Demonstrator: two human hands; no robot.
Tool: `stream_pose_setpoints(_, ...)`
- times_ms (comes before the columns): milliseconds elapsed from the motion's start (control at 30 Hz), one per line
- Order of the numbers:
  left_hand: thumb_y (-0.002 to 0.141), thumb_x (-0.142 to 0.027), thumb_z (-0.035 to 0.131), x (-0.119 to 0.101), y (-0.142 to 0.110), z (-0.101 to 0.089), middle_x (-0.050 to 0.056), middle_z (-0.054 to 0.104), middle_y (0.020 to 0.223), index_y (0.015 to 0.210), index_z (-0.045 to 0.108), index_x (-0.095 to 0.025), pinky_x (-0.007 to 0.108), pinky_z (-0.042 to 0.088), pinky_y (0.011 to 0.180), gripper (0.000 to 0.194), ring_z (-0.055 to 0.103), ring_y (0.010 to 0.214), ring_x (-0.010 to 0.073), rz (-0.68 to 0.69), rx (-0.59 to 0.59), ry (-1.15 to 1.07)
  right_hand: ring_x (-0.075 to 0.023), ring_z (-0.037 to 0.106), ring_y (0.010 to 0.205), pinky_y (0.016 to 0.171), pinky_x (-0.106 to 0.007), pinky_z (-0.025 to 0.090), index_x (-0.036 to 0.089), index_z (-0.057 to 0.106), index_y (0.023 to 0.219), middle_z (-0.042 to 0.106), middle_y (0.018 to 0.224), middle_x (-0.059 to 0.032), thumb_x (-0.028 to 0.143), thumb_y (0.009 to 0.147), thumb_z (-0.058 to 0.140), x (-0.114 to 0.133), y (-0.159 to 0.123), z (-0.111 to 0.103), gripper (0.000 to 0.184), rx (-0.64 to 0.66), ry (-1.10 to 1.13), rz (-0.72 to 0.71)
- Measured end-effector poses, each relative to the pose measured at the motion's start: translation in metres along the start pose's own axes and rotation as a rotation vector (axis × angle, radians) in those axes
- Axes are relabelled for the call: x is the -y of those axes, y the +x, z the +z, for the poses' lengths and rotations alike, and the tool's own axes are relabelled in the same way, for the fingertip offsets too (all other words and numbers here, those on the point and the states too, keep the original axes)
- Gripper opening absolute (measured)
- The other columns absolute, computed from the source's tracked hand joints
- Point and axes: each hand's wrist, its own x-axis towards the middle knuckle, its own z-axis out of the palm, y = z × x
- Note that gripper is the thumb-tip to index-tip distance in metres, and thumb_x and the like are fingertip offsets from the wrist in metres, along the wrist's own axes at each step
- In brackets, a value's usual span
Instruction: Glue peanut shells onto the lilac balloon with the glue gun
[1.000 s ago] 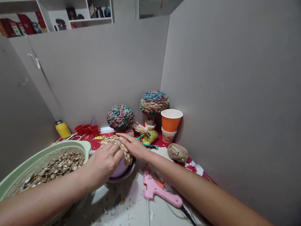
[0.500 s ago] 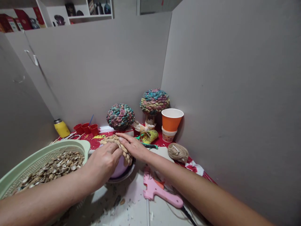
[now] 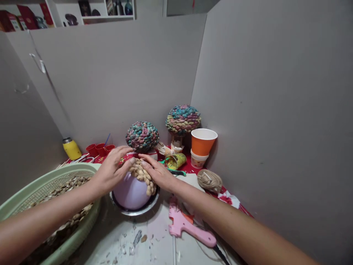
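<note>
Left hand [image 3: 112, 171] and right hand [image 3: 160, 176], fingers parted from thumbs, flank the peanuts [image 3: 143, 175]; uneven pressure could roll the ball [image 3: 131, 194]

My worktop [image 3: 154, 243] bears the green basket [image 3: 96, 200], metal bowl [image 3: 135, 213], pink glue gun [image 3: 190, 227], twine ball [image 3: 209, 180] and scattered shell bits [image 3: 138, 237].

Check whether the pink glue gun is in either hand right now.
No, the pink glue gun lies on the table, while both the left hand and right hand are up at the peanut-covered ball.
</note>
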Motion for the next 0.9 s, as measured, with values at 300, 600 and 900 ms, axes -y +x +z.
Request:
stream_pose_setpoints(300, 0.094, -0.050, 0.039, 0.022, 0.000, 0.026, 0.017, 0.056, 0.141, 0.134, 0.053, -0.009, 0.043, 0.038, 0.110, 0.059, 0.051, 0.129, 0.0262, -0.118, 0.172, -0.131, -0.0233, 0.059, 0.102, 0.091, -0.038, 0.045, 0.020, 0.063, 0.109, 0.065, 0.106, -0.0092, 0.031, 0.095, 0.052, 0.025, -0.019, -0.021, 0.021, -0.249, -0.156, -0.256)
stream_pose_setpoints(600, 0.094, -0.049, 0.041, 0.029, -0.004, 0.033, 0.014, 0.061, 0.135, 0.133, 0.055, -0.012, 0.039, 0.043, 0.105, 0.055, 0.057, 0.123, 0.0251, -0.119, 0.145, -0.176, -0.0205, 0.055, 0.073, 0.067, -0.034, 0.041, 0.015, 0.065, 0.095, 0.064, 0.082, -0.0078, 0.014, 0.096, 0.051, 0.051, -0.056, -0.010, 0.013, -0.143, -0.609, -0.508)
stream_pose_setpoints(900, 0.094, -0.047, 0.042, 0.027, -0.005, 0.034, 0.013, 0.065, 0.130, 0.126, 0.061, -0.015, 0.039, 0.043, 0.104, 0.049, 0.059, 0.120, 0.0249, -0.105, 0.119, -0.171, -0.0204, 0.057, 0.070, 0.064, -0.032, 0.045, 0.015, 0.064, 0.089, 0.063, 0.077, -0.0081, 0.017, 0.098, 0.050, 0.050, -0.051, 0.002, 0.017, -0.198, -0.708, -0.518)
